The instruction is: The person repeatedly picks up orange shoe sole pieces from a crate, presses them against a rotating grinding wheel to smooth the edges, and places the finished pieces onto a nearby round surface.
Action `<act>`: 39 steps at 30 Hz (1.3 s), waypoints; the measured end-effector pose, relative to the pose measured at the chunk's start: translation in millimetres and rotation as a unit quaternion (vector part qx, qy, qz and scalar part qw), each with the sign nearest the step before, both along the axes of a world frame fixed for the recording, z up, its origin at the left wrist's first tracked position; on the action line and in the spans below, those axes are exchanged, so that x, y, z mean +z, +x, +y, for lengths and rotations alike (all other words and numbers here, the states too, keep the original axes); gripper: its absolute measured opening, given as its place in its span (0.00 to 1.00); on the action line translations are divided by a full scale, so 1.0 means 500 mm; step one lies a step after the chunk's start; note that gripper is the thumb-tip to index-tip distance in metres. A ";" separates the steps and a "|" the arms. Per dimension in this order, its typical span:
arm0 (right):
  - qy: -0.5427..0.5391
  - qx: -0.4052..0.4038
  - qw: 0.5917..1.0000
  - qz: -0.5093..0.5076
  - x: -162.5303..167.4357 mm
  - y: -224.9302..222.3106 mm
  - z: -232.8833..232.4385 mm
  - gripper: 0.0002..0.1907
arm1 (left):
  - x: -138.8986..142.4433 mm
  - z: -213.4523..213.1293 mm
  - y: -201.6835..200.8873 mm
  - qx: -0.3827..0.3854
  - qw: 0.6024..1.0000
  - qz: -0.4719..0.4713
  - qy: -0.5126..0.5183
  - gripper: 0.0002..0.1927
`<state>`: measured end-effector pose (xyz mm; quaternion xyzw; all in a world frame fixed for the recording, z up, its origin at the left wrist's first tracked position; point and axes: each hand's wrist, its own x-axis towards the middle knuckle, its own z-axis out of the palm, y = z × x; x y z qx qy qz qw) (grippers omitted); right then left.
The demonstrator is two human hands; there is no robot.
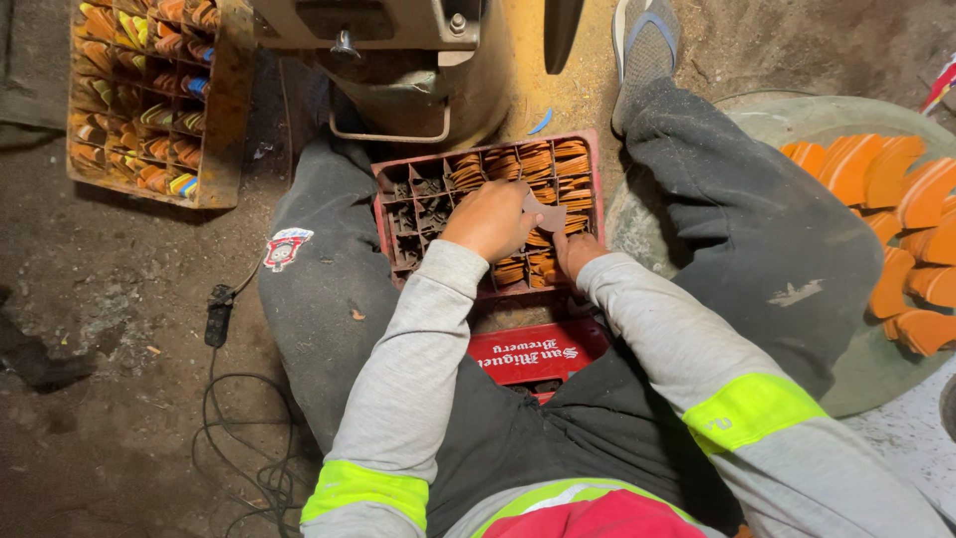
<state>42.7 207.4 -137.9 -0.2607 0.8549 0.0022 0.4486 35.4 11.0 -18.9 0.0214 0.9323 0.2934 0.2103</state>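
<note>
- Left hand (490, 219) pinches a flat grey-brown piece (546, 212) above the red crate (485, 147), close to the slots.
- Right hand (574, 251) rests low inside the crate; I cannot tell its grip.
- Crate sits between the knees, within reach.

Long grey sleeves (418, 359), each banded at the upper arm with a fluorescent yellow-green stripe (749, 408). Red panel (597, 516) at the chest, bottom centre of the frame. Dark charcoal trousers (767, 239), dusty, with a red-and-white patch (287, 247) at centre left. Grey slip-on shoe (645, 45), blue-edged, top centre.
</note>
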 end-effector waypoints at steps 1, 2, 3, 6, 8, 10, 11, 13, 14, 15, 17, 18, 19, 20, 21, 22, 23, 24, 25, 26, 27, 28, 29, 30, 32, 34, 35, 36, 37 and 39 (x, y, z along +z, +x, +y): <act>0.016 -0.002 1.000 -0.017 -0.001 0.003 -0.001 0.38 | 0.001 0.000 0.000 0.002 1.000 -0.004 0.002 0.18; 0.017 0.011 1.000 -0.017 -0.001 0.004 -0.001 0.37 | 0.002 0.001 0.000 0.006 1.000 -0.008 0.004 0.18; 0.016 0.025 0.999 -0.018 -0.001 0.005 0.001 0.36 | 0.003 0.001 0.000 0.010 1.000 -0.012 0.005 0.18; 0.009 0.037 0.999 -0.021 0.004 0.004 0.001 0.32 | 0.010 0.003 -0.002 0.011 1.000 -0.012 0.006 0.18; 0.003 0.044 0.999 -0.017 0.006 0.002 0.000 0.29 | 0.015 0.004 -0.003 0.013 1.000 -0.024 0.000 0.18; 0.000 0.058 0.998 -0.008 0.007 0.000 -0.004 0.26 | 0.016 0.004 -0.003 0.012 0.999 -0.035 -0.004 0.19; 0.000 0.061 0.998 -0.020 0.008 -0.003 -0.006 0.27 | 0.016 0.004 -0.002 0.011 0.999 -0.040 -0.004 0.19; -0.001 0.069 0.997 -0.044 0.014 -0.014 -0.016 0.30 | 0.012 0.004 -0.001 0.008 0.999 -0.043 -0.001 0.20; -0.027 0.051 0.997 -0.041 0.019 -0.021 -0.017 0.27 | 0.008 0.004 -0.001 0.006 0.999 -0.041 0.003 0.20; -0.053 0.035 0.997 -0.037 0.025 -0.031 -0.018 0.25 | 0.003 0.004 -0.001 0.006 0.999 -0.038 0.006 0.21; -0.140 -0.011 0.990 -0.024 0.048 -0.053 -0.018 0.23 | -0.009 0.005 0.000 0.040 0.998 -0.023 0.041 0.26; -0.201 -0.042 0.979 -0.011 0.062 -0.074 -0.021 0.24 | -0.015 0.007 -0.002 0.055 0.997 -0.013 0.057 0.28; -0.262 -0.073 0.962 0.003 0.079 -0.086 -0.021 0.27 | -0.022 0.013 -0.002 0.109 0.991 0.018 0.078 0.31; -0.314 -0.113 0.942 0.021 0.098 -0.093 -0.020 0.26 | -0.029 0.023 -0.005 0.162 0.981 0.051 0.098 0.34; -0.365 -0.152 0.917 0.040 0.118 -0.100 -0.018 0.25 | -0.035 0.031 -0.008 0.212 0.966 0.085 0.118 0.37; -0.414 -0.190 0.888 0.060 0.138 -0.102 -0.018 0.24 | -0.040 0.039 -0.008 0.229 0.955 0.113 0.150 0.38; -0.413 -0.202 0.883 0.091 0.155 -0.099 -0.020 0.23 | -0.045 0.046 -0.007 0.244 0.942 0.141 0.182 0.39; -0.412 -0.214 0.877 0.122 0.171 -0.094 -0.024 0.21 | -0.049 0.052 -0.006 0.259 0.927 0.168 0.214 0.40; -0.411 -0.225 0.870 0.154 0.184 -0.086 -0.029 0.20 | -0.052 0.059 -0.004 0.278 0.919 0.145 0.239 0.40; -0.436 -0.219 0.853 0.183 0.196 -0.077 -0.035 0.20 | -0.054 0.068 0.002 0.297 0.910 0.121 0.264 0.39; -0.461 -0.213 0.835 0.210 0.206 -0.063 -0.041 0.21 | -0.056 0.074 0.009 0.316 0.899 0.096 0.288 0.39; -0.486 -0.206 0.816 0.236 0.216 -0.051 -0.046 0.21 | -0.057 0.077 0.014 0.311 0.901 0.114 0.280 0.37; -0.473 -0.200 0.823 0.242 0.226 -0.041 -0.050 0.21 | -0.058 0.080 0.019 0.307 0.902 0.131 0.273 0.34; -0.460 -0.194 0.830 0.247 0.236 -0.031 -0.053 0.21 | -0.058 0.081 0.025 0.303 0.903 0.148 0.266 0.32; -0.451 -0.191 0.831 0.264 0.259 -0.008 -0.054 0.24 | -0.055 0.080 0.032 0.367 0.838 0.084 0.395 0.26; -0.462 -0.196 0.817 0.283 0.287 0.024 -0.057 0.29 | -0.048 0.074 0.046 0.394 0.765 0.032 0.509 0.22; -0.454 -0.194 0.820 0.290 0.302 0.035 -0.057 0.30 | -0.042 0.071 0.058 0.392 0.730 0.013 0.560 0.21; -0.446 -0.190 0.823 0.296 0.316 0.045 -0.059 0.30 | -0.036 0.069 0.068 0.389 0.692 -0.005 0.608 0.20; -0.437 -0.187 0.827 0.301 0.329 0.055 -0.061 0.30 | -0.030 0.070 0.077 0.403 0.672 -0.022 0.621 0.20; -0.444 -0.175 0.820 0.315 0.355 0.072 -0.063 0.30 | -0.019 0.076 0.093 0.430 0.627 -0.055 0.647 0.21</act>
